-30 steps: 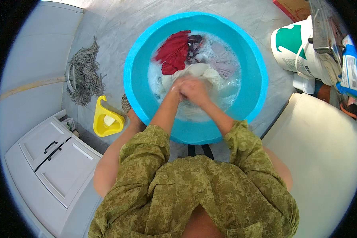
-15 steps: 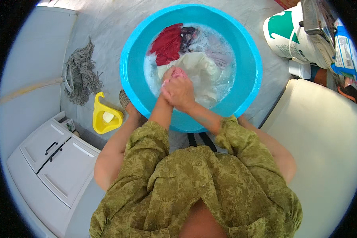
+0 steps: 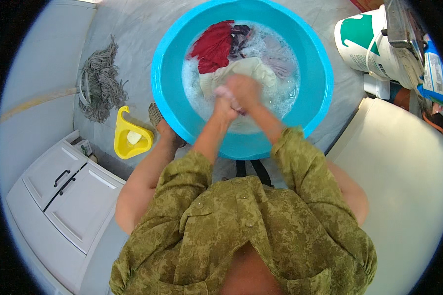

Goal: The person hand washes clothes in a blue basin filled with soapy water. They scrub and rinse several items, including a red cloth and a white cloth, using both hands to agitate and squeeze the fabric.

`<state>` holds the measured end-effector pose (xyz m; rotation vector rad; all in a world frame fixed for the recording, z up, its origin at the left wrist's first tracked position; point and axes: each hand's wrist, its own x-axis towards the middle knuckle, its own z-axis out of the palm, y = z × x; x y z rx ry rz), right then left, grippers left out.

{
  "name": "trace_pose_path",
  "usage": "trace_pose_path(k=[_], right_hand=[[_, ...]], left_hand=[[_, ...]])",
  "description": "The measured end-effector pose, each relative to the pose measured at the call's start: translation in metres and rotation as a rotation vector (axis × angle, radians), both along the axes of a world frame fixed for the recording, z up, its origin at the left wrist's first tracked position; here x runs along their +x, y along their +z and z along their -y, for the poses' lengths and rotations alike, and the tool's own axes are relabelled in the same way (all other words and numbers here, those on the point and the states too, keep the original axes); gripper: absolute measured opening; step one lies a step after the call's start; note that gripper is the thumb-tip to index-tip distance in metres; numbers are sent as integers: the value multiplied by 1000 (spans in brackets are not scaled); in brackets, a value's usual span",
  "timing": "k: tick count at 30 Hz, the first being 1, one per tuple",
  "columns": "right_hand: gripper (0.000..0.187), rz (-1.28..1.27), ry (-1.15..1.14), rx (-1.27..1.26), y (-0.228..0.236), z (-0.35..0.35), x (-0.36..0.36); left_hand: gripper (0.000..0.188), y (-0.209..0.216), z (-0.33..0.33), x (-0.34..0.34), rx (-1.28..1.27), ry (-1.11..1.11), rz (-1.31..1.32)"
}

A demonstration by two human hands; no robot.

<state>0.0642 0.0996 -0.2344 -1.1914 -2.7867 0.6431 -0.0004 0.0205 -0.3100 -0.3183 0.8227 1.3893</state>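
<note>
Over the large blue basin [image 3: 163,73] of sudsy water, both my hands are closed on a pale pink wet cloth [image 3: 224,92]. My left hand [image 3: 225,107] is the nearer one, its fingers wrapped around the cloth. Pressed against it from the far right, my right hand [image 3: 244,91] is blurred by motion. Beyond them a white garment [image 3: 258,69] lies in the foam. A red garment [image 3: 212,46] rests at the far left of the water, touching a dark patterned cloth [image 3: 239,38]. Some pale lilac fabric [image 3: 279,64] floats at the right.
A yellow scoop-like container [image 3: 124,149] with a pale soap-like block [image 3: 134,137] stands left of my foot. Behind it lies a grey string mop [image 3: 102,81]. At right are a white-and-green bucket [image 3: 359,44] and a long cream box-like surface [image 3: 394,182]. A white cabinet [image 3: 83,201] stands lower left.
My hands have shifted slightly right and nearer, with the right hand now farther over the left. The pink cloth shows more between them. The whole view has moved a little.
</note>
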Motion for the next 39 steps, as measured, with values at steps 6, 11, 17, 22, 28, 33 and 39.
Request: trace_pose_path(k=[6, 11, 17, 22, 28, 33, 39], right_hand=[[38, -154, -489, -361, -35, -22, 53], [32, 50, -352, -168, -83, 8, 58], [29, 40, -203, -426, -86, -14, 43], [27, -289, 98, -86, 20, 28, 21], [21, 71, -226, -136, -8, -5, 26], [26, -390, -55, 115, 6, 41, 1], [29, 19, -304, -129, 4, -27, 18]], left_hand=[[36, 39, -17, -5, -202, -105, -340], [32, -8, 0, -16, -302, -537, -1367], [27, -6, -11, -31, -372, -273, -325], [33, 32, -24, -28, -96, -179, 183], [22, 51, -20, 15, -228, 38, -304], [15, 43, -7, -16, 157, 469, 799], [23, 82, -24, 20, -199, 187, -32]])
